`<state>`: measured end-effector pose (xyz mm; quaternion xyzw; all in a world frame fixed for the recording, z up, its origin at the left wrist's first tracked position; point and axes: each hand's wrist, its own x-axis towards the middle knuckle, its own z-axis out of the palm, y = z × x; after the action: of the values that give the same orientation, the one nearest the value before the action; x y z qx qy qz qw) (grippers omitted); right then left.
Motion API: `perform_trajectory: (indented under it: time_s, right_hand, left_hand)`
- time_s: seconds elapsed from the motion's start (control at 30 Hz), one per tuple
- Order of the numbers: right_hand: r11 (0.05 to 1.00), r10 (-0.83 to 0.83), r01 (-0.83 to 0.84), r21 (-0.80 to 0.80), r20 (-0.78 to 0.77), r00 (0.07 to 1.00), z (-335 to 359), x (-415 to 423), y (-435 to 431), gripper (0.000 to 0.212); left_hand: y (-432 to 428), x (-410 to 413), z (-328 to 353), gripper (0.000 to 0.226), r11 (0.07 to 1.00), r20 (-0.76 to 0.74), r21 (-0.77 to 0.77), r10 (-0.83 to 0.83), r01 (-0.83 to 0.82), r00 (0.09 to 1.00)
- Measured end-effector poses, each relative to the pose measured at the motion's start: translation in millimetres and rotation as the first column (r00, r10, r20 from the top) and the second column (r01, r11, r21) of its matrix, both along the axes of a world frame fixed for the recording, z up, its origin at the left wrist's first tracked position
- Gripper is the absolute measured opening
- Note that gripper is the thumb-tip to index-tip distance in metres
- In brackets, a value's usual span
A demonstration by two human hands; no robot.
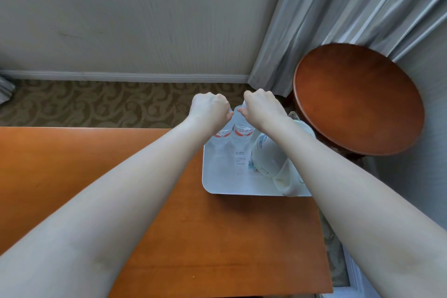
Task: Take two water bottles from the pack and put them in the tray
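Two clear water bottles with red-and-white labels stand upright side by side at the far end of a white tray (pixel 227 181). My left hand (pixel 209 107) is closed around the top of the left bottle (pixel 221 136). The top of the right bottle (pixel 242 132) is gripped by my right hand (pixel 260 107). Both caps are hidden by my fingers. The bottles' bases rest on or just above the tray floor; I cannot tell which. No pack of bottles is in view.
A white electric kettle (pixel 268 155) stands in the tray's right half, partly behind my right forearm. The tray lies on an orange wooden table (pixel 212 237) near its far right corner. A round brown wooden stool (pixel 358 99) stands to the right, by a grey curtain (pixel 338 7). Patterned carpet lies beyond the table.
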<state>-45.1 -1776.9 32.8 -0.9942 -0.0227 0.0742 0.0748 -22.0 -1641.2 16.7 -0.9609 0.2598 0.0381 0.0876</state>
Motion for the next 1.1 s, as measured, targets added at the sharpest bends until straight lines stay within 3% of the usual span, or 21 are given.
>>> perform_trajectory:
  time_s: [0.3, 0.87, 1.1]
  right_hand:
    - [0.998, 0.051, -0.05, -0.032, 0.035, 0.998, -1, -9, -3, 0.033]
    - [0.999, 0.045, -0.046, -0.02, -0.073, 0.996, -3, -15, -4, 0.04]
    - [0.983, -0.007, 0.062, 0.173, -0.299, 0.954, 14, -19, -16, 0.06]
  left_hand:
    - [1, -2, -4, 0.04, 0.999, -0.016, -0.037, 0.021, -0.021, 1.0]
    - [14, -5, 0, 0.043, 0.999, -0.018, -0.053, -0.009, 0.008, 1.0]
    - [29, 8, 16, 0.04, 0.989, -0.292, -0.141, -0.005, -0.038, 0.956]
